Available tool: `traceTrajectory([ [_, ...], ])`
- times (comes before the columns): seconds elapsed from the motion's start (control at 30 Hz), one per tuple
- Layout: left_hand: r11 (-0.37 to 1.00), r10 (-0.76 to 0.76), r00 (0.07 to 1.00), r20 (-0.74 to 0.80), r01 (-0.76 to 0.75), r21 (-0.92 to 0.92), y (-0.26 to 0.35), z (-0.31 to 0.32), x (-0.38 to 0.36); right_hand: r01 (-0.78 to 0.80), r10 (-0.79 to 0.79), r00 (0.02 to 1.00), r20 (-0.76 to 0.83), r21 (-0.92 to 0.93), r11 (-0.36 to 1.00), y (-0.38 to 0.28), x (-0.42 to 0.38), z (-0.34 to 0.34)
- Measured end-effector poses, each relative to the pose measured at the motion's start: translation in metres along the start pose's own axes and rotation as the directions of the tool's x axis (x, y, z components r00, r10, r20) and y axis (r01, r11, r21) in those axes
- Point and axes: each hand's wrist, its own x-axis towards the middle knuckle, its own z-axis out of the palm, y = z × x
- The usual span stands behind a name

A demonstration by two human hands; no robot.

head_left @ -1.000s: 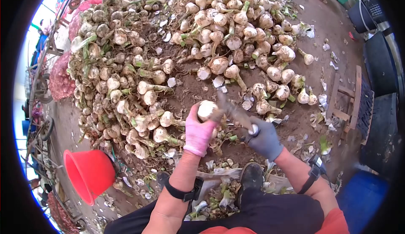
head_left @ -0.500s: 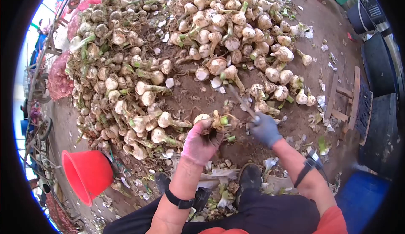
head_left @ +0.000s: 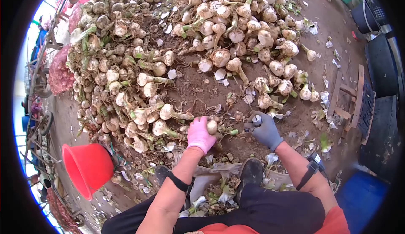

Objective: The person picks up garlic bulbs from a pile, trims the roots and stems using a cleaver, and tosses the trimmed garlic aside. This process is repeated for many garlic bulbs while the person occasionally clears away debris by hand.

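My left hand, in a pink glove, is closed around a garlic bulb whose pale round side shows past the fingers. My right hand wears a grey glove and grips a knife. The handle's end pokes out of the fist, and the thin blade points away from me over the soil, hard to make out. A gap separates the knife from the bulb. Loose garlic with stalks lies just beyond my left hand. A cut green stalk piece rests between the hands.
A large garlic heap spreads on the left, another pile at the back. To the left stands a tilted red bucket. A wooden stool lies at right near a blue container. Trimmings litter the ground around my shoes.
My left hand has turned over, so the glove's back faces up and the green cut stalk is no longer visible. The knife has tilted, showing its handle end.
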Motion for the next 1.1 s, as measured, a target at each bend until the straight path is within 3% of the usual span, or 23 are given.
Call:
traceTrajectory([
  [0.03, 1.000, 0.001, 1.000, 0.000, -0.001, -0.006, 0.002, -0.006, -0.001, -0.013, 0.013, 1.000, 0.011, -0.020, 1.000, -0.005, -0.002, -0.002],
  [0.07, 0.879, -0.086, 0.995, 0.046, 0.098, -0.467, 0.007, -0.019, -0.002, 0.028, -0.028, 1.000, -0.004, -0.041, 0.999, -0.006, -0.003, -0.003],
  [0.1, 0.555, -0.136, 0.983, 0.126, 0.181, -0.812, 0.009, -0.030, 0.001, 0.031, -0.031, 0.999, -0.008, -0.041, 0.999, -0.010, -0.004, -0.004],
  [0.13, 0.313, -0.195, 0.963, 0.185, 0.240, -0.919, -0.001, -0.024, 0.012, 0.015, -0.015, 1.000, 0.000, -0.035, 0.999, -0.025, -0.010, -0.007],
  [0.2, -0.016, -0.207, 0.953, 0.221, 0.223, -0.975, 0.005, -0.039, 0.008, 0.000, 0.000, 1.000, 0.005, -0.031, 1.000, -0.050, -0.019, -0.006],
  [0.23, -0.168, -0.179, 0.948, 0.263, 0.234, -0.957, 0.004, -0.042, 0.008, 0.152, -0.153, 0.988, -0.017, -0.038, 0.988, -0.061, -0.023, -0.002],
  [0.27, -0.233, -0.113, 0.966, 0.233, 0.203, -0.951, 0.003, -0.040, 0.007, 0.300, -0.302, 0.953, -0.036, -0.050, 0.953, -0.068, -0.024, 0.001],
  [0.3, -0.235, -0.108, 0.966, 0.234, 0.204, -0.950, 0.005, -0.037, 0.006, 0.299, -0.302, 0.953, -0.037, -0.055, 0.953, -0.072, -0.024, 0.004],
  [0.37, -0.457, -0.140, 0.947, 0.289, 0.197, -0.867, 0.013, -0.031, 0.003, 0.424, -0.430, 0.903, 0.007, -0.179, 0.888, -0.079, -0.020, 0.009],
  [0.4, -0.478, -0.081, 0.972, 0.219, 0.155, -0.865, 0.017, -0.030, -0.004, 0.431, -0.433, 0.901, 0.028, -0.177, 0.885, -0.082, -0.019, 0.009],
  [0.5, -0.414, -0.022, 0.974, 0.224, 0.195, -0.889, 0.025, -0.042, -0.017, 0.333, -0.339, 0.941, 0.005, -0.207, 0.920, -0.055, -0.003, 0.004],
  [0.53, -0.482, 0.033, 0.962, 0.270, 0.252, -0.839, 0.021, -0.050, -0.018, 0.043, -0.045, 0.999, -0.001, -0.247, 0.968, -0.027, 0.012, -0.002],
  [0.57, -0.476, 0.038, 0.967, 0.254, 0.241, -0.846, 0.023, -0.059, -0.016, 0.057, -0.061, 0.998, -0.009, -0.243, 0.968, -0.026, 0.011, -0.009],
  [0.63, -0.329, -0.039, 0.984, 0.177, 0.154, -0.932, 0.024, -0.064, -0.021, 0.125, -0.143, 0.988, -0.059, -0.232, 0.965, -0.024, -0.006, -0.013],
  [0.67, -0.282, -0.028, 0.985, 0.167, 0.153, -0.947, 0.019, -0.059, -0.016, 0.119, -0.122, 0.992, -0.023, -0.125, 0.985, -0.024, -0.010, -0.008],
  [0.7, -0.285, -0.023, 0.987, 0.160, 0.147, -0.947, 0.020, -0.059, -0.008, 0.125, -0.129, 0.991, -0.026, -0.129, 0.984, -0.028, -0.006, -0.008],
  [0.77, -0.138, 0.101, 0.994, 0.043, 0.057, -0.989, 0.018, -0.060, -0.006, 0.150, -0.149, 0.989, 0.018, -0.144, 0.978, -0.038, -0.009, -0.005],
  [0.83, 0.345, 0.067, 0.997, -0.035, -0.057, -0.937, 0.019, -0.063, -0.005, 0.150, -0.149, 0.989, 0.015, -0.143, 0.978, -0.043, -0.004, -0.005],
  [0.9, 0.398, 0.064, 0.989, -0.133, -0.147, -0.905, 0.029, -0.071, -0.010, 0.223, -0.215, 0.975, 0.057, -0.243, 0.944, -0.063, -0.010, -0.007],
  [1.0, 0.483, 0.176, 0.982, -0.071, -0.150, -0.863, 0.017, -0.066, -0.005, 0.320, -0.295, 0.947, 0.127, -0.296, 0.900, -0.084, -0.013, -0.006],
  [1.1, 0.460, 0.205, 0.975, -0.082, -0.170, -0.872, 0.025, -0.064, -0.009, 0.397, -0.335, 0.915, 0.224, -0.365, 0.842, -0.100, -0.015, -0.008],
])
